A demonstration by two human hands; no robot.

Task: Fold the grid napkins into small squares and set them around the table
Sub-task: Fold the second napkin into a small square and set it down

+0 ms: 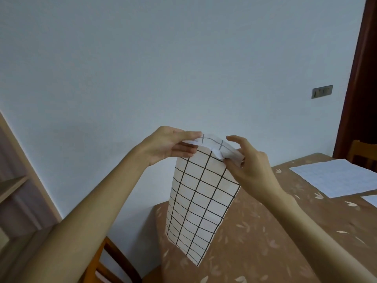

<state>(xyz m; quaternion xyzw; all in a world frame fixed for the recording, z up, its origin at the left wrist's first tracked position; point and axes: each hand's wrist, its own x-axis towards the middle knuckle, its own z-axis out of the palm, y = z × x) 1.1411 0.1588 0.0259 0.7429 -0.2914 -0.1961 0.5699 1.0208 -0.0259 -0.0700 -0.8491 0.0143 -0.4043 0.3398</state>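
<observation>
Already folded double, the grid napkin [200, 201] hangs mid-frame above the surface [285, 231]. The fingers of the left hand [165, 147] and right hand [251, 166] pinch its crumpled top edge. Uneven layers there may skew the next fold.

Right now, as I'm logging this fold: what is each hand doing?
Left hand: pinches the top left corner of the hanging grid napkin.
Right hand: pinches its top right corner, index finger lifted.
</observation>
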